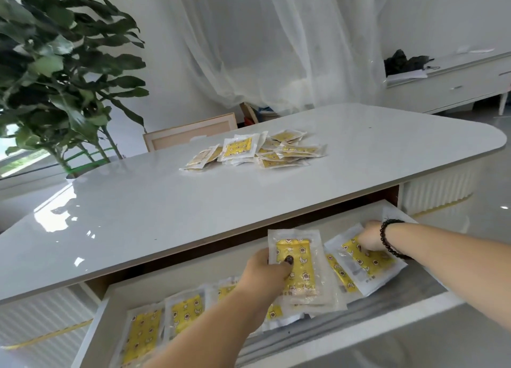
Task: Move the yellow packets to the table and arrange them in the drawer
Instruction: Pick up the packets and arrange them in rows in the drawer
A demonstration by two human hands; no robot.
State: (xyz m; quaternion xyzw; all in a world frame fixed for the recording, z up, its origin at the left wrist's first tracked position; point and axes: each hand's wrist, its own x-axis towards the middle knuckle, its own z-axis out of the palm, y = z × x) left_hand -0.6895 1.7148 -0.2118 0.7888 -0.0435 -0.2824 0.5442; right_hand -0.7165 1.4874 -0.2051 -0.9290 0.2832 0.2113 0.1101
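Observation:
A loose pile of yellow packets (pixel 260 150) in clear wrappers lies on the white table (pixel 166 201). Below the tabletop an open drawer (pixel 345 331) holds several more yellow packets (pixel 166 320) laid side by side. My left hand (pixel 265 271) grips a small stack of packets (pixel 300 268) over the drawer's middle, thumb on top. My right hand (pixel 370 236), with a dark bead bracelet at the wrist, rests its fingers on a packet (pixel 365 260) lying at the drawer's right end; whether it pinches that packet is unclear.
A large leafy plant (pixel 60 71) stands at the left behind the table. A chair back (pixel 190 134) shows past the far edge. White curtains hang behind, and a white sideboard (pixel 453 88) with a dark object stands at the right.

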